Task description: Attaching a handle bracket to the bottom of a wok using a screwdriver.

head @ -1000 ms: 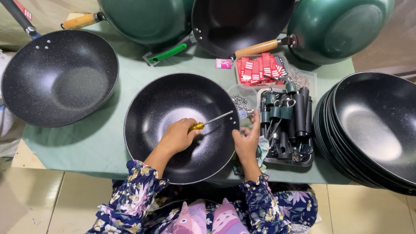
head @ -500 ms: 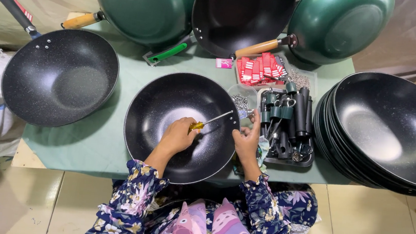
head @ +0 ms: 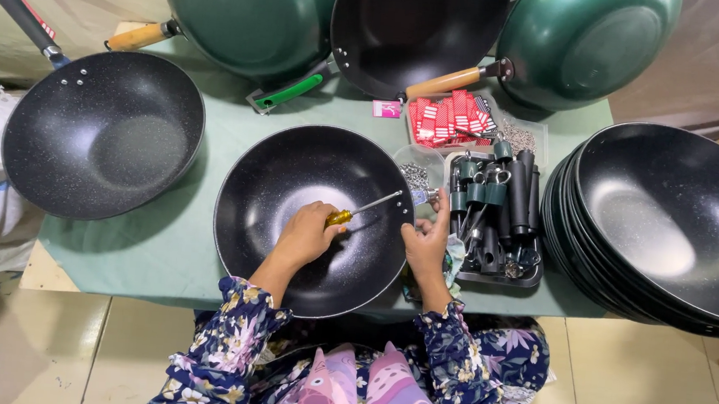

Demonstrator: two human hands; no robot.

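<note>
Both hands work: my left hand (head: 305, 236) grips the slim, stiff screwdriver (head: 359, 210) by its yellow handle. My right hand (head: 427, 241) pinches the heavy, slick black wok (head: 292, 188) at its three-o'clock rim.

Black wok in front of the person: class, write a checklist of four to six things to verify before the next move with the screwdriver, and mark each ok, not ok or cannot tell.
1. Left hand grips the yellow-handled screwdriver: ok.
2. Screwdriver tip reaches the right rim of the black wok: ok.
3. Tip seated in a screw head: cannot tell, too small to see.
4. Right hand steadies the wok at its right rim: ok.
5. Wok rests flat on the green table cover: ok.
6. Tray of dark handles lies close beside the right hand: ok.
</note>
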